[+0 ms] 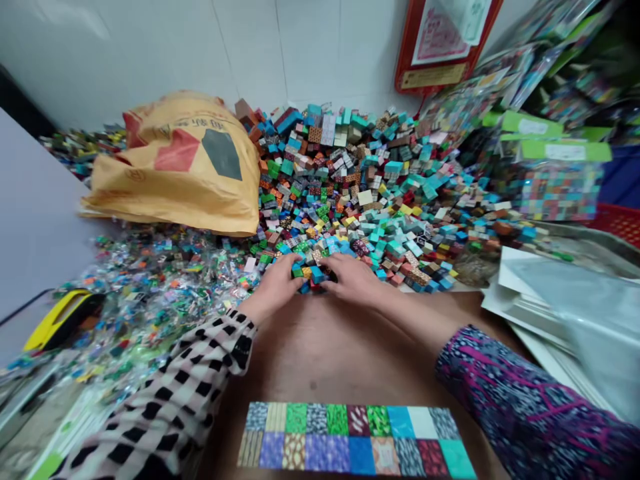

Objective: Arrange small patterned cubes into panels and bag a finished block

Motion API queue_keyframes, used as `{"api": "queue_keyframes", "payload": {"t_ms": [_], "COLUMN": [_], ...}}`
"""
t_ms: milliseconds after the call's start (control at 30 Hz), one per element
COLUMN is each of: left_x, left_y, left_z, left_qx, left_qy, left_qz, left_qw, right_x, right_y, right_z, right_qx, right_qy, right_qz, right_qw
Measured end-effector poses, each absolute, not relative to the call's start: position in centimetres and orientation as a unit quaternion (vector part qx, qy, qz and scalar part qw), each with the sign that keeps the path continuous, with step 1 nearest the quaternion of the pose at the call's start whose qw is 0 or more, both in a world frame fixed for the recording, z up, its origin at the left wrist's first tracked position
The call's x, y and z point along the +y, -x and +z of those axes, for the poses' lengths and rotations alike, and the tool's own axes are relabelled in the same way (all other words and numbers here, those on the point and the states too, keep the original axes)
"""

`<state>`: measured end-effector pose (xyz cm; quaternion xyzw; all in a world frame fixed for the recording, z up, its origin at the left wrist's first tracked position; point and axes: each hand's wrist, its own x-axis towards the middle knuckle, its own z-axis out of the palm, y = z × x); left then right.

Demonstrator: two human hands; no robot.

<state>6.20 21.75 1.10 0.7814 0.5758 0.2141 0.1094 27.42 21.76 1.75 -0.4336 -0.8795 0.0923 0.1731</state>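
Note:
My left hand (276, 287) rests at the front edge of a heap of small coloured cubes (340, 180). Facing it is my right hand (354, 279), curved inward from the other side. A few blue, green and yellow cubes (314, 273) lie between the two hands, close to the fingertips. Thumb and forefinger are apart on both hands; the other fingers are partly hidden among the cubes. Nearer to me, two rows of patterned cubes (345, 437) sit side by side on the brown tabletop (320, 360).
A big yellow bag (185, 173) leans on the heap at left. Small plastic-wrapped pieces (165, 273) spread below it, with a yellow-and-black tool (63, 320) beside them. White sheets (530, 307) and clear plastic (600, 327) are stacked at right, below packed cube bags (560, 187).

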Motion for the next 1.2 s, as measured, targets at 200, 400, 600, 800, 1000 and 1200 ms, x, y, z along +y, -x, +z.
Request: {"api": "queue_keyframes", "payload": {"t_ms": [200, 400, 600, 800, 1000, 1200], "left_x": [22.3, 22.5, 22.1, 19.5, 16.3, 14.6], "left_y": [-6.6, -6.8, -6.8, -6.6, -6.6, -7.2], "left_z": [1.0, 1.3, 1.1, 2.0, 1.4, -0.5], "left_qx": [0.568, 0.559, 0.531, 0.467, 0.442, 0.425], "left_qy": [-0.798, -0.807, -0.822, -0.845, -0.850, -0.838], "left_qz": [0.181, 0.166, 0.183, 0.235, 0.207, 0.207], "left_qw": [0.094, 0.090, 0.090, 0.109, 0.200, 0.273], "right_x": [23.4, 24.5, 24.5, 22.1, 17.9, 16.7], "right_y": [-26.3, -25.7, -25.7, -27.1, -29.3, -27.9], "right_z": [2.6, 3.3, 2.5, 2.5, 2.2, -0.2], "right_qx": [-0.900, -0.917, -0.916, -0.910, -0.883, -0.729], "right_qy": [0.417, 0.376, 0.378, 0.380, 0.385, 0.417], "right_qz": [0.085, 0.116, 0.105, 0.085, 0.206, 0.461], "right_qw": [0.096, 0.059, 0.080, 0.145, 0.174, 0.285]}}
